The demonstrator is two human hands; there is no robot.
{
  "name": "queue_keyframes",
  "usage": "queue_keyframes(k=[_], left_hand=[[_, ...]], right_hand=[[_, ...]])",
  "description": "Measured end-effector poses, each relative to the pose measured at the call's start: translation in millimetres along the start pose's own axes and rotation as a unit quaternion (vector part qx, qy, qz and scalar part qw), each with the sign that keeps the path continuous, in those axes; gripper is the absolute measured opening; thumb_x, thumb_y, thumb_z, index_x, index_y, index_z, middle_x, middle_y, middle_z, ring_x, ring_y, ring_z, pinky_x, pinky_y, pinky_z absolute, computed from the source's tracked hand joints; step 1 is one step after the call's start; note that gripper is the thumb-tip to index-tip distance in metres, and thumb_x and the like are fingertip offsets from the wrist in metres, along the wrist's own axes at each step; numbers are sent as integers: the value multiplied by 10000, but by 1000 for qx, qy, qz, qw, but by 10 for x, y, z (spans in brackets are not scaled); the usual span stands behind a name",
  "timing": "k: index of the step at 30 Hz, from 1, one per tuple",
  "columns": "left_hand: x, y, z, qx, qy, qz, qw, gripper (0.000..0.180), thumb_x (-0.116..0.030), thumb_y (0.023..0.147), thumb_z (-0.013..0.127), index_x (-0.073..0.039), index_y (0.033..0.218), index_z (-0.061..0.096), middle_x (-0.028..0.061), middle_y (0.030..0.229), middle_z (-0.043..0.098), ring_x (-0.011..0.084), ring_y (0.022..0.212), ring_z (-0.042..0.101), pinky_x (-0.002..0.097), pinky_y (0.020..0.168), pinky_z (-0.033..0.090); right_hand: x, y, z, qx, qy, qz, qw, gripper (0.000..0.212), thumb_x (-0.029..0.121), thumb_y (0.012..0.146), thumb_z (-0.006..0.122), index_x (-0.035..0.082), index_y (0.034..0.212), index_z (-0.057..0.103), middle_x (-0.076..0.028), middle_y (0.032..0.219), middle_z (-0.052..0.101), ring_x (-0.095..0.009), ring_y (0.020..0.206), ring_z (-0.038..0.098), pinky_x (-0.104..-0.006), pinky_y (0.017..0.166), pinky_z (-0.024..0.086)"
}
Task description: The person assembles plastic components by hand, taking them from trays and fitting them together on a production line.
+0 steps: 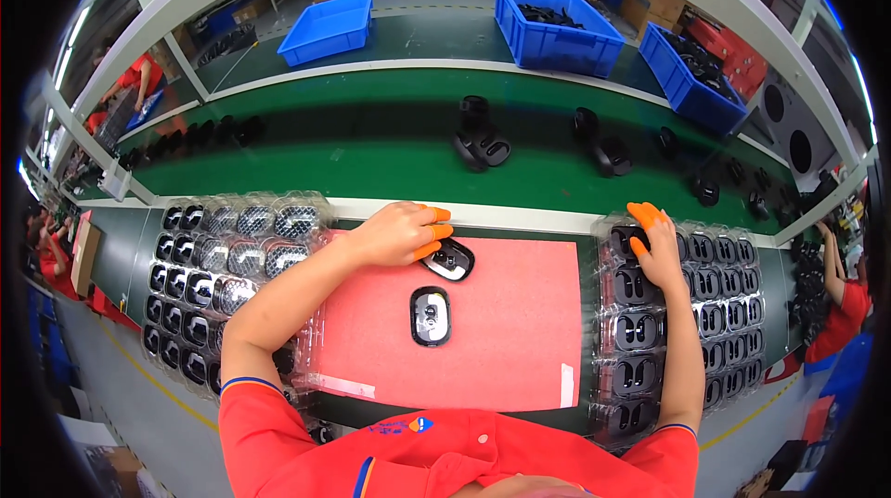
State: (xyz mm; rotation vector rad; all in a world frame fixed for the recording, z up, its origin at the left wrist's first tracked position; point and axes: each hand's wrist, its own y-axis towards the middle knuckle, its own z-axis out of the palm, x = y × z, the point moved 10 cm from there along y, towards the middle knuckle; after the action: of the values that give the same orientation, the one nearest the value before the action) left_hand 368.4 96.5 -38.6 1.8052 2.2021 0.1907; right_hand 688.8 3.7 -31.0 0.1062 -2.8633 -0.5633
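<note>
Perhaps sliding could scuff the black case point(455, 261); left hand point(394, 235) curls against it, right hand point(661, 252) at tray point(603, 301), grips unclear.

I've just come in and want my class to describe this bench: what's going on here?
A person in a red shirt works at a pink mat. Their left hand is at the edge of a black shell; a second shell lies nearer the body. The right hand is over a clear tray of black parts; its grip is unclear. Beyond, dark pieces sit on a green belt.
</note>
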Motion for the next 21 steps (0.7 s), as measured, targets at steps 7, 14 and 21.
queue_keyframes(k=[7, 14, 21], left_hand=[[32, 11, -21, -1, 1, -10, 1000, 265, -163, 782, 610, -34, 1012, 640, 138, 1112, 590, 289, 873, 611, 377, 778, 493], [30, -4, -1, 6, 9, -7, 1000, 249, -161, 769, 626, -45, 989, 636, 123, 1131, 589, 281, 834, 611, 378, 754, 494], [4, 11, -31, -7, 6, 0, 1000, 264, -154, 751, 620, -46, 991, 638, 122, 1134, 587, 276, 792, 609, 373, 730, 495]], right_hand=[[-19, -13, -3, 4, -1, 2, 1000, 519, 18, 740, 589, 92, 1246, 501, -126, 1205, 532, -302, 1198, 436, -442, 1079, 234], [30, 3, -8, 4, 7, 0, 1000, 516, 19, 743, 589, 91, 1246, 500, -123, 1204, 533, -303, 1199, 435, -442, 1080, 233], [24, 2, -16, 1, 1, -1, 1000, 510, 22, 746, 591, 87, 1244, 501, -122, 1198, 535, -302, 1200, 434, -443, 1080, 232]])
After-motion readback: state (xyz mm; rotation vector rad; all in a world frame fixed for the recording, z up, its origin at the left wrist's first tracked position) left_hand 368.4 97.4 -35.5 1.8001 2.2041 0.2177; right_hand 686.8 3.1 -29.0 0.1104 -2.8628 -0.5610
